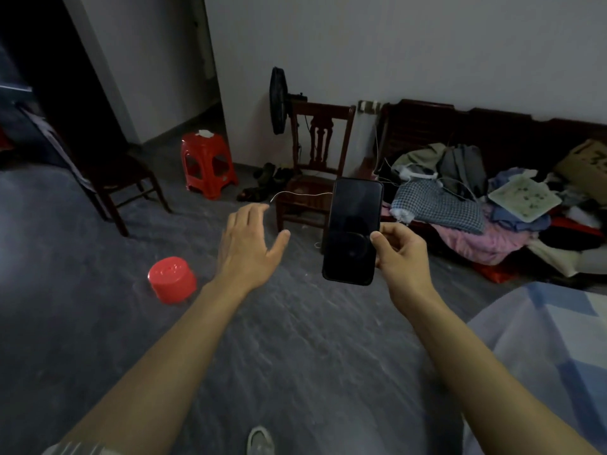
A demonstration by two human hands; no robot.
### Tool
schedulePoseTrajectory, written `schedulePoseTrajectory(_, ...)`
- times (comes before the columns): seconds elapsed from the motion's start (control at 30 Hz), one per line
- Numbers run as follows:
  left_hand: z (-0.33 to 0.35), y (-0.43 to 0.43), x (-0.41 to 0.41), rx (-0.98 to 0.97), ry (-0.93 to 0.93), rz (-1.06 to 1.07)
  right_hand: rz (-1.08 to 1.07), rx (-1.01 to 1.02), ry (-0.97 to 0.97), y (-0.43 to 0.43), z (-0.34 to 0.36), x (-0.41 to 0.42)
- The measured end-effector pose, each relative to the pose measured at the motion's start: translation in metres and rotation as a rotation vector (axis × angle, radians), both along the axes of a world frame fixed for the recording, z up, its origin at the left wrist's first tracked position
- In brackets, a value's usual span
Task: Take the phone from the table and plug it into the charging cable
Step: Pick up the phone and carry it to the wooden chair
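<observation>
Dim bedroom floor: our right hand point(399, 254) grips the upright phone point(353, 231); our left hand point(249, 244), fingers spread open, is nearer the cable point(302, 194) just beyond it.

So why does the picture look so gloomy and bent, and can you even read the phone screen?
Head view: the room is dim, and the doorway at far left is nearly black. The wide lens bows the walls and stretches both forearms. The phone in the right hand shows a dark screen with faint reflections; the white cable beyond the open left hand looks thin and soft.
</observation>
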State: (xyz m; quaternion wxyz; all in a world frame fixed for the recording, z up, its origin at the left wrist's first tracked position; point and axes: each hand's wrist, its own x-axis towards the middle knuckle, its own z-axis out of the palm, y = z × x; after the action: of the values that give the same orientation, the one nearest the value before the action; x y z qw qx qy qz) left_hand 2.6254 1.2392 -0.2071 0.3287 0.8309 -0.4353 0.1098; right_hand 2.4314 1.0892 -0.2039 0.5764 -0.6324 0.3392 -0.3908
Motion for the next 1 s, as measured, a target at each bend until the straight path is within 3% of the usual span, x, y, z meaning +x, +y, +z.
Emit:
schedulePoseTrajectory(0.43, -0.018, -0.149, 0.206, 0.101, 0.044, -0.175, -0.131, 0.038, 0.045, -0.120, -0.010, 0.197)
schedulePoseTrajectory(1.0, -0.021, -0.432, 0.438, 0.156, 0.045, -0.246, -0.243, 0.134, 0.042, -0.391, -0.014, 0.426)
